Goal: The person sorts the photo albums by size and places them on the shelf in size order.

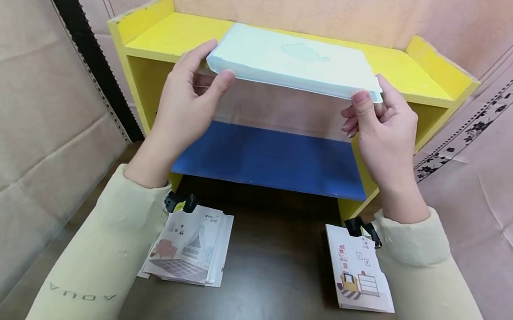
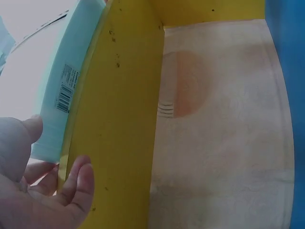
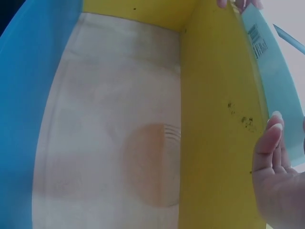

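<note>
A flat pale-mint box (image 1: pixel 296 57) with a whale drawing on its upper face is held level at the front edge of the yellow top shelf (image 1: pixel 189 31). My left hand (image 1: pixel 189 94) grips its left end, thumb on the near side and fingers behind. At the other end my right hand (image 1: pixel 386 125) pinches the right corner, its other fingers curled below. A barcode shows on the box's mint side (image 2: pixel 52 105) in the left wrist view. The right wrist view has the same mint side (image 3: pixel 274 81) beside the shelf's yellow board.
Below is a blue shelf board (image 1: pixel 270 158). On the dark table (image 1: pixel 271 261) lie a stack of printed white booklets (image 1: pixel 188 247) at left and another printed booklet (image 1: pixel 360 273) at right. Pale fabric hangs on both sides (image 1: pixel 31 87).
</note>
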A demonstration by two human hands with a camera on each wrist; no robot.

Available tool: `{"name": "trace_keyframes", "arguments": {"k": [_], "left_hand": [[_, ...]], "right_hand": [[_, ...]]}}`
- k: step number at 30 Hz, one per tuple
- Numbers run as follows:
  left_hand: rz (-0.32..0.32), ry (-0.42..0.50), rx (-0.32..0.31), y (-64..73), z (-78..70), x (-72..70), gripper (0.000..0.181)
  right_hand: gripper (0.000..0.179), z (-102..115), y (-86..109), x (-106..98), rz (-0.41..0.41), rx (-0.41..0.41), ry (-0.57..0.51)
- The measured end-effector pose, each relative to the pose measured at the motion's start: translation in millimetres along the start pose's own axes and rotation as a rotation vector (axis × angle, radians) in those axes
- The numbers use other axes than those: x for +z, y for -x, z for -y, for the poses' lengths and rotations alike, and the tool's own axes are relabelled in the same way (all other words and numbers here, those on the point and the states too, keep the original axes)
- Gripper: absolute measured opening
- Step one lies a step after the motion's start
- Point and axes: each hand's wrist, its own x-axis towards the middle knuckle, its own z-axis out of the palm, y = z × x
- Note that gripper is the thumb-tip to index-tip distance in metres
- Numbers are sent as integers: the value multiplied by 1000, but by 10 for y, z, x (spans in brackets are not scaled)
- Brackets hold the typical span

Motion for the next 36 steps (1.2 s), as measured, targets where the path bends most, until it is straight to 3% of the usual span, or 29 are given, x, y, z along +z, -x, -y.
{"name": "trace_keyframes", "arguments": {"k": [7, 15, 22, 26, 30, 33, 36], "left_hand": [[-100, -35, 4, -93, -2, 60, 53], [-249, 16, -30, -160, 14, 150, 46], [-280, 18, -45, -177, 12, 192, 42], [-240, 56, 8, -41, -81, 189, 45], [-188, 62, 104, 203, -163, 138, 51], [-168, 52, 164, 360, -109, 97, 52], [-123, 46, 184, 498, 64, 55, 58]], "right_hand": [[55, -74, -60, -25, -122, 68, 32], [45, -46, -86, -1, -205, 125, -39], [44, -120, -101, 1, -221, 161, -78], [51, -126, -20, 38, -164, 153, -49], [59, -153, 179, 119, -99, 41, 76], [59, -202, 364, 162, -77, -47, 147], [59, -262, 548, 192, -36, -66, 155]]}}
